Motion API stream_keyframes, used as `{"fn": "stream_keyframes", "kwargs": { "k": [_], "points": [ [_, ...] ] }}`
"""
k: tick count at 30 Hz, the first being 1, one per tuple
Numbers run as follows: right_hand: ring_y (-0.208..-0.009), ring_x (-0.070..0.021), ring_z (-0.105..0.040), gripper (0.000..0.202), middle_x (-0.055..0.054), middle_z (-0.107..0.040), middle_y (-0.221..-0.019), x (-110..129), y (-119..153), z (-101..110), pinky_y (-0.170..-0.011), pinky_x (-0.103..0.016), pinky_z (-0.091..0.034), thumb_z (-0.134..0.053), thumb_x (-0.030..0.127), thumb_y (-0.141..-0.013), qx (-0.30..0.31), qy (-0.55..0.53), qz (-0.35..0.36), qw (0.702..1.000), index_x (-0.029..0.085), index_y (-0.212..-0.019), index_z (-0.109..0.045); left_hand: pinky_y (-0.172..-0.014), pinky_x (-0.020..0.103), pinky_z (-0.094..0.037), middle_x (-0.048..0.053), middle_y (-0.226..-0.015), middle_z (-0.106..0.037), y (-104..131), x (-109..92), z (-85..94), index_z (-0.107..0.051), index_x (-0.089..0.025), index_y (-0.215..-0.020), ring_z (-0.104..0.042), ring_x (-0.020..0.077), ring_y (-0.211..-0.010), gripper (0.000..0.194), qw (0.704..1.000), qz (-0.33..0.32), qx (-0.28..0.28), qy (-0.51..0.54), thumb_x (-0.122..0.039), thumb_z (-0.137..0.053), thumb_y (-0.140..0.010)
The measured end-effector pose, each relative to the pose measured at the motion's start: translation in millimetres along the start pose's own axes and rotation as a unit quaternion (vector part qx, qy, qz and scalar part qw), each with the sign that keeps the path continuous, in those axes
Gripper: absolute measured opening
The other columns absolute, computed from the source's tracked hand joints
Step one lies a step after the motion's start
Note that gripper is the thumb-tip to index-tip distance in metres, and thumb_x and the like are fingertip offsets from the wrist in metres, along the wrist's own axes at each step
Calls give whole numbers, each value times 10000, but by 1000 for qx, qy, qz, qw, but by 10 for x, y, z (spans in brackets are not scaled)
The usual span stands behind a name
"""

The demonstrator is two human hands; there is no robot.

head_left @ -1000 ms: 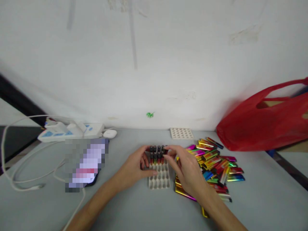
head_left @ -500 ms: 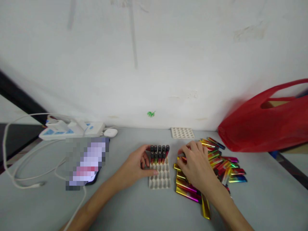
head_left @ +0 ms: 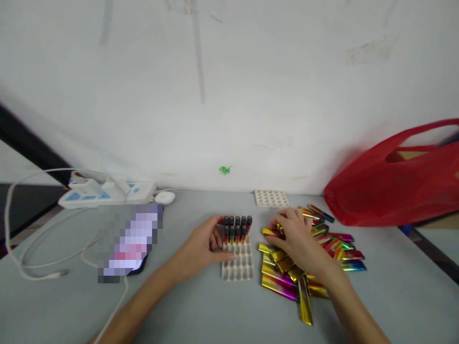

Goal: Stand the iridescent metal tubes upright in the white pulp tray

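My left hand steadies a small white slotted tray at its left side, with the thumb over its edge and the other fingers curled behind. Several slim black-topped pieces with shiny coloured bodies stand upright in the tray's two back rows; the front slots hold nothing. To the right, my right hand is closed over the near-left of a pile. Its thumb and fingers pinch a shiny gold flat piece. More gold and magenta pieces lie fanned out below that hand.
Multicoloured shiny pieces spread farther right. A second white slotted tray lies by the wall. At the right stands a red bag. On the left are a phone, a power strip, a white earbud case and loose cables.
My right hand has shifted slightly up and right, and a gold piece now shows at its fingertips. More gold pieces lie visible beneath it. My left hand and the tray stay put.
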State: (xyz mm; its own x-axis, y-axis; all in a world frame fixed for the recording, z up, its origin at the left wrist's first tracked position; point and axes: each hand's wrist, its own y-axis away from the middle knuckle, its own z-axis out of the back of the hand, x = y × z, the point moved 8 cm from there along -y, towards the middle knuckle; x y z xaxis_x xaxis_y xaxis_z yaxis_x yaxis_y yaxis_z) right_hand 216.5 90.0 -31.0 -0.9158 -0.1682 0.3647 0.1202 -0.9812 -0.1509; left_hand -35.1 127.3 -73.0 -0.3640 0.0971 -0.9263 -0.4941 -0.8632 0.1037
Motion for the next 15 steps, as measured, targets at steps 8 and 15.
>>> {"fn": "stream_keyframes", "kwargs": {
  "k": [8,15],
  "points": [
    [-1037,-300,-688,123,-44,-763,-1064,210,-59,110,-982,-466,-473,-768,303,-1055,-58,-158,18,986,251,-1086,-662,-668,299,-487,-33,-873,-657,11,-32,-3,-598,-176,-1410,-625,209,-755,843,1000,0,0,11,-442,-1008,-724],
    [-1029,-287,-724,138,-61,-801,-1088,329,-55,214,-935,-409,-515,-737,371,-1065,-85,-241,9,967,245,-1069,-794,-671,305,-490,-29,-867,-659,9,-28,-3,-602,-171,-1390,-631,217,-763,833,1000,2,-3,10,-451,-999,-713]
  ]
}}
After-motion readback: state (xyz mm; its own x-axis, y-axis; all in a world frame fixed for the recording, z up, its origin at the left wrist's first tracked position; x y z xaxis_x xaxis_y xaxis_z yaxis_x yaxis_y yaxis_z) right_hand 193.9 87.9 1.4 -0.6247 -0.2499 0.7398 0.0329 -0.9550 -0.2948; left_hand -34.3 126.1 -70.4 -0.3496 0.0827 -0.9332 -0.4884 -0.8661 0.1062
